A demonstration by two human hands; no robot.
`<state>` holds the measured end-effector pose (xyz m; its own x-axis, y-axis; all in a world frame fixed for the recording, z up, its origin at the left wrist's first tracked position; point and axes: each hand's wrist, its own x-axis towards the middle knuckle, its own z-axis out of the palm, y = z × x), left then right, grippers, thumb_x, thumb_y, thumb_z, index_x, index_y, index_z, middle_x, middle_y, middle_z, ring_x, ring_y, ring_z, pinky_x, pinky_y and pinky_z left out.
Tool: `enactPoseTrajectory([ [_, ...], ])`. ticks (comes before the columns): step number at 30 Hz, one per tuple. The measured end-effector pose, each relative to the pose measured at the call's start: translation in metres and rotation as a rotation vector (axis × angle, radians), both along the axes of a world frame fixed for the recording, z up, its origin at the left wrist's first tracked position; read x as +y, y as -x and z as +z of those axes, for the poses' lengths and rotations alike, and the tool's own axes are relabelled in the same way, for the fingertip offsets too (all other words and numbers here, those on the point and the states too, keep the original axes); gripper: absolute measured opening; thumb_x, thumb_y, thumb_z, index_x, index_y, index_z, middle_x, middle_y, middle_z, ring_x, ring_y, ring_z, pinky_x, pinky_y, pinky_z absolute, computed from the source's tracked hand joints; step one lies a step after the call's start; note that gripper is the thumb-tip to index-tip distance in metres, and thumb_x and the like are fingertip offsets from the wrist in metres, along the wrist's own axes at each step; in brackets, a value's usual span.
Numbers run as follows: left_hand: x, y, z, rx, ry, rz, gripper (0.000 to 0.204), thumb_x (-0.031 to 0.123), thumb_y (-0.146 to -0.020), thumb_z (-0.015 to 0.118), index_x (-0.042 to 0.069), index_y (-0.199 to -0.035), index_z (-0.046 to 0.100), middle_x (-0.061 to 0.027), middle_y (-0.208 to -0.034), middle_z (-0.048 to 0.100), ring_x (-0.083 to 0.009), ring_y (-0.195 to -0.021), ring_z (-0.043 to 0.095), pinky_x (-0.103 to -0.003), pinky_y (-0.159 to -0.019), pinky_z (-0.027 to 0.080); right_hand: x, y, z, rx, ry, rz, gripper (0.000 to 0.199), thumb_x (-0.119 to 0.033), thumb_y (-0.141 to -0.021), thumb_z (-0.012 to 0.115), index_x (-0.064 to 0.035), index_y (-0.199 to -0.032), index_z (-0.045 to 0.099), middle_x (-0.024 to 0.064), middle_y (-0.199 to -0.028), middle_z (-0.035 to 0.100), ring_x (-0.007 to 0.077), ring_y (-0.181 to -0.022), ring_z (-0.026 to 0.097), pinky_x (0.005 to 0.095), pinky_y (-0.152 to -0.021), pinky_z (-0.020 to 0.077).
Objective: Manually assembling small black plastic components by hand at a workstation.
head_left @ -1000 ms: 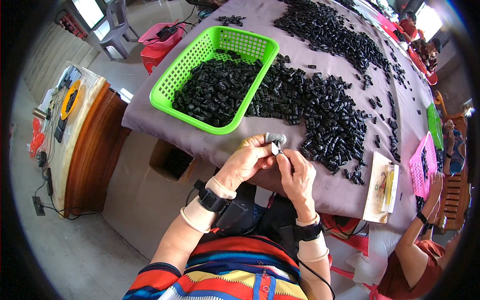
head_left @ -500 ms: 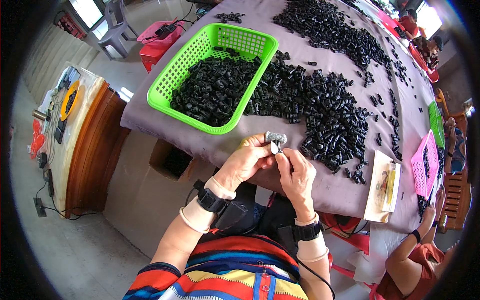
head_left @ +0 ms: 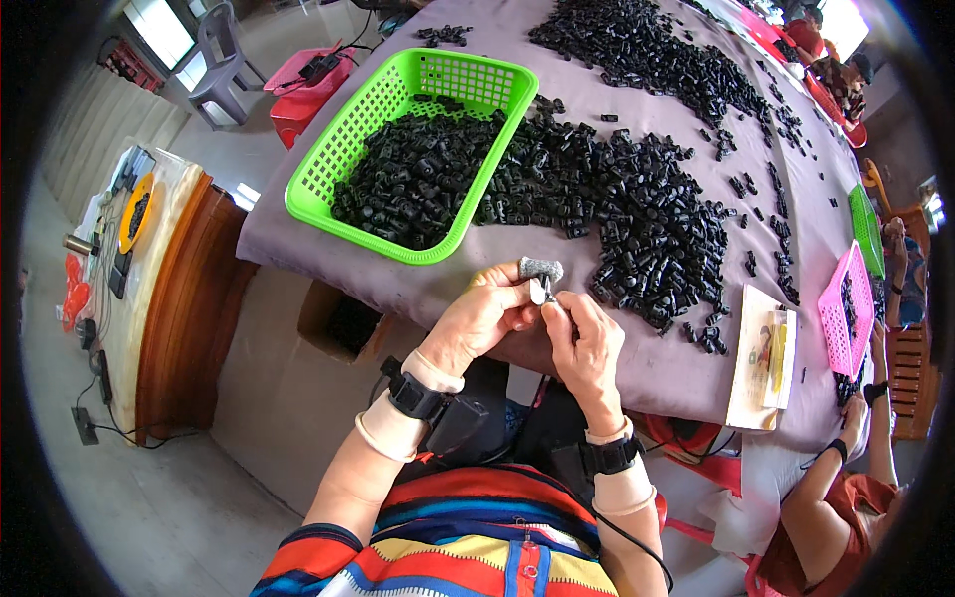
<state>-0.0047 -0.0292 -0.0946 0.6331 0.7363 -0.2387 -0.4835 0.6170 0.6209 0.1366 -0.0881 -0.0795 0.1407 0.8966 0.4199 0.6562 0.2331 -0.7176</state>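
My left hand (head_left: pixel 481 310) is closed in a pinch in front of the table's near edge. A grey fabric sleeve (head_left: pixel 540 270) covers one of its fingertips, and a small white flat piece (head_left: pixel 538 292) shows at the thumb tip. My right hand (head_left: pixel 585 343) is closed too, its thumb and forefinger meeting the left fingertips. Between them a small dark part (head_left: pixel 548 286) shows, mostly hidden by the fingers. Just beyond, a heap of small black plastic parts (head_left: pixel 662 234) spreads over the cloth. To its left stands a green perforated basket (head_left: pixel 373 243), holding many of the same parts.
More black parts (head_left: pixel 647 50) lie farther back on the cloth-covered table (head_left: pixel 477 343). A card with a clear packet (head_left: pixel 761 363) lies at right, near a pink basket (head_left: pixel 846 308) and a co-worker's arms (head_left: pixel 846 438). A wooden cabinet (head_left: pixel 184 318) stands left; an open carton (head_left: pixel 338 318) sits below the table.
Both hands stay pinched together at nearly the same spot, with a slight shift of the fingers. The view has moved a little. At right the co-worker's arms have shifted.
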Motion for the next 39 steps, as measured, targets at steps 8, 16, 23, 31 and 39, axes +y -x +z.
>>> enactPoseTrajectory([
  [8, 0.0009, 0.0013, -0.0018, 0.022, 0.01, -0.012, 0.021, 0.009, -0.088, 0.054, 0.004, -0.108, 0.06, 0.0033, -0.076, 0.058, -0.0058, -0.061, 0.051, -0.016, -0.056, 0.042, -0.0018, 0.0001, 0.0015, 0.009, -0.015, 0.012, 0.012, -0.016, -0.079, 0.064, -0.0057, -0.078, 0.059, 0.0098, -0.066, 0.056, 0.0281, -0.055, 0.056, 0.0334, -0.05, 0.0435],
  [16, 0.0006, 0.002, -0.0007, 0.027, 0.004, -0.022, 0.021, 0.01, -0.088, 0.054, 0.005, -0.108, 0.06, 0.0039, -0.077, 0.058, -0.0056, -0.06, 0.051, -0.016, -0.054, 0.041, -0.0005, 0.0, -0.0004, 0.0, -0.015, 0.021, 0.012, -0.016, -0.079, 0.063, -0.0055, -0.078, 0.058, 0.0097, -0.066, 0.056, 0.0282, -0.056, 0.055, 0.0338, -0.05, 0.0435],
  [23, -0.0002, 0.0026, -0.0036, 0.031, -0.018, -0.027, 0.021, 0.011, -0.088, 0.055, 0.007, -0.107, 0.061, 0.0041, -0.078, 0.059, -0.0051, -0.061, 0.051, -0.015, -0.055, 0.041, 0.0002, 0.0016, -0.0005, -0.009, -0.021, 0.013, 0.013, -0.017, -0.079, 0.064, -0.0058, -0.079, 0.058, 0.0095, -0.068, 0.056, 0.0282, -0.056, 0.056, 0.0342, -0.051, 0.0436],
  [31, 0.0001, 0.0022, -0.0029, 0.076, -0.055, -0.034, 0.02, 0.012, -0.088, 0.055, 0.007, -0.107, 0.061, 0.0038, -0.077, 0.058, -0.0049, -0.059, 0.05, -0.016, -0.055, 0.041, 0.0003, 0.0022, -0.0007, -0.043, -0.02, -0.01, 0.013, -0.018, -0.079, 0.064, -0.0061, -0.08, 0.059, 0.0095, -0.068, 0.057, 0.0278, -0.057, 0.056, 0.034, -0.051, 0.0439],
  [39, -0.0012, -0.0011, -0.0002, 0.033, -0.013, -0.012, 0.02, 0.009, -0.089, 0.053, 0.004, -0.107, 0.06, 0.0028, -0.076, 0.058, -0.0057, -0.063, 0.05, -0.017, -0.058, 0.041, -0.0035, -0.001, 0.0016, 0.045, -0.021, 0.012, 0.01, -0.014, -0.08, 0.063, -0.0047, -0.08, 0.058, 0.0087, -0.067, 0.057, 0.0258, -0.055, 0.056, 0.0317, -0.051, 0.043],
])
